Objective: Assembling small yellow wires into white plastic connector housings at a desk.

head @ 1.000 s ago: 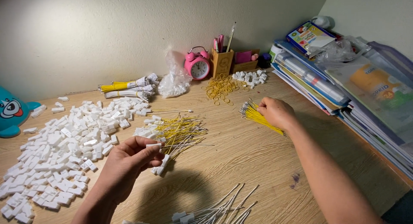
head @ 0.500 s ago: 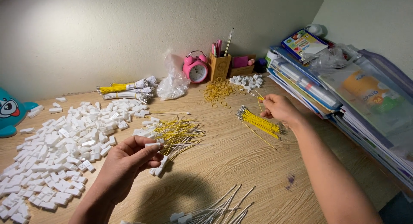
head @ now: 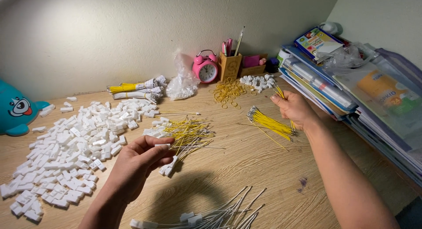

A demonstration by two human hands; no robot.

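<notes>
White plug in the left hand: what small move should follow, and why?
Probably bring the right hand across to the left hand. The left pinches a white plug with no wire in it, while the right grips yellow wires far off, above the bundle lying on the table.

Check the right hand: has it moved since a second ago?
Yes. The right hand has lifted off the yellow wire bundle and drawn back toward the stack of books, with the bundle now lying on the wooden desk.
</notes>
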